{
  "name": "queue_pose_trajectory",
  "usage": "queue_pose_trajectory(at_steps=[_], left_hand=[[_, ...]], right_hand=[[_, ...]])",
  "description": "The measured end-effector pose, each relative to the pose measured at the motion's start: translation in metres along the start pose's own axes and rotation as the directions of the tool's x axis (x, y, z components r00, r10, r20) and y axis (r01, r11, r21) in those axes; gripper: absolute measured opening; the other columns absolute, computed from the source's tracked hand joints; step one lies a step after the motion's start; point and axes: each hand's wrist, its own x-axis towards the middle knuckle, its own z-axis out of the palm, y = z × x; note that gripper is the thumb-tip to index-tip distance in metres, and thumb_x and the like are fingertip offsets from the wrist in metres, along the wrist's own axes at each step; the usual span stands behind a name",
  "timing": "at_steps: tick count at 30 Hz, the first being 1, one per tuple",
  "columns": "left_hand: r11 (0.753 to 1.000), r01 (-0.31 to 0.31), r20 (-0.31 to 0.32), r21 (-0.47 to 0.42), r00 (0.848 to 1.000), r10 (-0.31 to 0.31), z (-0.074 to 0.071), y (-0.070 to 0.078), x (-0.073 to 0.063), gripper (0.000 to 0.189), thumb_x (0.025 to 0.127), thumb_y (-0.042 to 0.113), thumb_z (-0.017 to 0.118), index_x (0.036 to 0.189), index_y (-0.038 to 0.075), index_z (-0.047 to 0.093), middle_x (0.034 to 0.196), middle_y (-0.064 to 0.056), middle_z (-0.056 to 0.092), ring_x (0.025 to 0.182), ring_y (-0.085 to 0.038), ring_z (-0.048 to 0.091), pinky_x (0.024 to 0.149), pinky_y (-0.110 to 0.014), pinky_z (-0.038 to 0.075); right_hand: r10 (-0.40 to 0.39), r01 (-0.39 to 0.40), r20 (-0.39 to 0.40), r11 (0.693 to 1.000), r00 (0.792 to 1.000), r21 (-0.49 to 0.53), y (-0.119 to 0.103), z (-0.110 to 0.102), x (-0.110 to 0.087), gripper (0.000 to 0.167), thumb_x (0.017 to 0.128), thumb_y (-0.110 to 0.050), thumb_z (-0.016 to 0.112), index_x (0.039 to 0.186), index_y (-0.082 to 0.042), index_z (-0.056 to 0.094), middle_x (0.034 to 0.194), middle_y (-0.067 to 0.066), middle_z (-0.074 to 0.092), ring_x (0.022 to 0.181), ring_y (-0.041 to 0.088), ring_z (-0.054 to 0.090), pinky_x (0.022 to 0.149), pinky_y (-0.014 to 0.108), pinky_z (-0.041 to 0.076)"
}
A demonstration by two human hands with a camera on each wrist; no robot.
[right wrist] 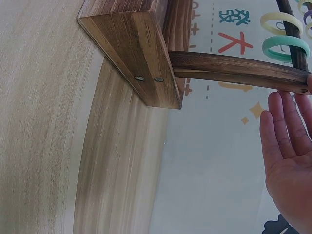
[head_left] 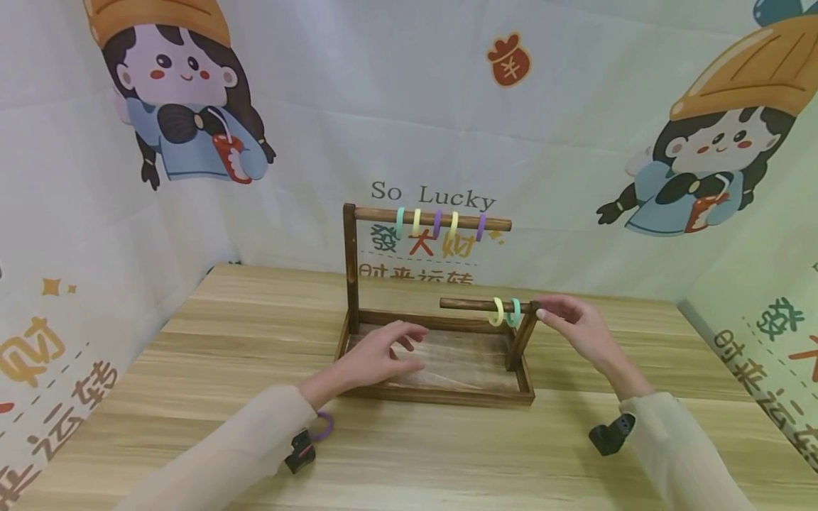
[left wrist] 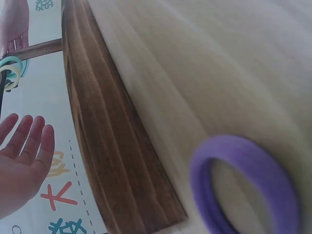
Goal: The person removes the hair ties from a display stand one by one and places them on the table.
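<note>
My left hand [head_left: 383, 355] hovers over the tray part of a dark wooden rack [head_left: 441, 395], fingers relaxed and holding nothing. At the rack's right side, my right hand [head_left: 578, 326] touches the end of the lower bar [head_left: 466, 304], where it meets the short post. The fingers look straight in the right wrist view. A yellow ring [head_left: 495, 312] and a mint ring [head_left: 514, 313] hang on this bar. Several mint, yellow and purple rings hang along the upper bar [head_left: 377, 213]. One purple ring [left wrist: 287, 195] lies on the table by my left wrist.
The rack stands on a wood-grain table [head_left: 211, 341]. Its tall post [head_left: 351, 270] rises at the left, and the short post [head_left: 522, 341] at the right. A printed cloth [head_left: 383, 106] hangs behind and at both sides.
</note>
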Motion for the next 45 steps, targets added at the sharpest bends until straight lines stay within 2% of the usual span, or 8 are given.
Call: queue_pose_trajectory(at_steps=[8, 14, 19, 28, 30, 31, 40, 45], left_hand=[[0.998, 0.053, -0.008, -0.035, 0.999, -0.053, -0.002, 0.005, 0.015, 0.050, 0.083, 0.024, 0.063, 0.127, 0.008, 0.044, 0.115, -0.006, 0.052, 0.098, -0.020, 0.052, 0.072, -0.028, 0.046], [0.990, 0.095, -0.035, -0.105, 0.995, -0.099, -0.003, 0.014, 0.026, 0.054, 0.083, 0.021, 0.063, 0.131, 0.009, 0.040, 0.117, -0.006, 0.051, 0.103, -0.020, 0.050, 0.081, -0.035, 0.044], [0.984, 0.080, -0.090, -0.157, 0.991, -0.095, -0.002, 0.017, 0.035, 0.057, 0.083, 0.021, 0.064, 0.132, 0.009, 0.038, 0.126, -0.005, 0.044, 0.111, -0.025, 0.044, 0.087, -0.037, 0.041], [0.994, 0.068, -0.148, -0.083, 0.986, -0.080, -0.005, 0.031, 0.042, 0.057, 0.083, 0.031, 0.062, 0.132, 0.014, 0.038, 0.129, -0.003, 0.041, 0.115, -0.017, 0.039, 0.091, -0.032, 0.037], [0.995, 0.062, -0.153, -0.076, 0.985, -0.073, -0.005, 0.031, 0.045, 0.057, 0.083, 0.029, 0.063, 0.132, 0.013, 0.039, 0.129, -0.002, 0.042, 0.116, -0.015, 0.038, 0.094, -0.034, 0.034], [0.996, 0.052, -0.160, -0.068, 0.985, -0.062, -0.004, 0.026, 0.048, 0.057, 0.082, 0.030, 0.063, 0.131, 0.013, 0.039, 0.129, 0.000, 0.042, 0.116, -0.014, 0.037, 0.095, -0.033, 0.032], [0.999, 0.034, -0.170, -0.008, 0.985, -0.035, -0.002, 0.030, 0.063, 0.054, 0.082, 0.031, 0.063, 0.128, 0.011, 0.044, 0.128, 0.000, 0.045, 0.116, -0.012, 0.039, 0.096, -0.027, 0.030], [1.000, 0.008, -0.149, 0.026, 0.989, -0.004, -0.001, 0.039, 0.071, 0.053, 0.083, 0.033, 0.062, 0.128, 0.011, 0.045, 0.126, -0.001, 0.047, 0.115, -0.013, 0.040, 0.095, -0.031, 0.032]], right_hand=[[-0.007, 0.007, 0.003, 1.000, 1.000, 0.015, 0.001, -0.001, 0.000, 0.043, 0.089, -0.030, 0.053, 0.119, 0.000, 0.051, 0.115, 0.014, 0.053, 0.098, 0.017, 0.053, 0.080, 0.032, 0.044], [-0.015, 0.015, 0.004, 1.000, 1.000, 0.022, 0.002, -0.001, 0.000, 0.041, 0.089, -0.029, 0.053, 0.119, 0.000, 0.051, 0.113, 0.014, 0.054, 0.096, 0.013, 0.053, 0.078, 0.026, 0.044], [-0.009, 0.009, 0.003, 1.000, 1.000, 0.008, 0.002, -0.001, 0.000, 0.042, 0.089, -0.030, 0.053, 0.119, 0.000, 0.051, 0.114, 0.014, 0.054, 0.097, 0.016, 0.053, 0.079, 0.029, 0.044], [-0.006, 0.006, 0.006, 1.000, 1.000, 0.006, 0.002, -0.001, 0.000, 0.043, 0.089, -0.031, 0.053, 0.119, 0.000, 0.051, 0.114, 0.014, 0.054, 0.099, 0.020, 0.052, 0.080, 0.032, 0.044], [-0.006, 0.006, 0.005, 1.000, 1.000, 0.005, 0.002, -0.001, 0.000, 0.043, 0.089, -0.031, 0.053, 0.119, 0.000, 0.051, 0.114, 0.014, 0.054, 0.099, 0.020, 0.052, 0.081, 0.033, 0.044], [-0.006, 0.006, 0.005, 1.000, 1.000, 0.004, 0.002, -0.001, 0.000, 0.043, 0.089, -0.031, 0.053, 0.119, 0.000, 0.051, 0.115, 0.014, 0.053, 0.099, 0.020, 0.052, 0.081, 0.033, 0.044], [-0.020, 0.020, 0.005, 1.000, 1.000, 0.020, 0.002, -0.001, 0.000, 0.041, 0.089, -0.029, 0.053, 0.119, 0.000, 0.051, 0.114, 0.015, 0.054, 0.096, 0.012, 0.053, 0.078, 0.025, 0.044], [-0.016, 0.016, 0.005, 1.000, 1.000, 0.026, 0.002, 0.000, 0.000, 0.041, 0.089, -0.029, 0.053, 0.119, 0.000, 0.051, 0.114, 0.014, 0.054, 0.096, 0.011, 0.053, 0.078, 0.028, 0.045]])
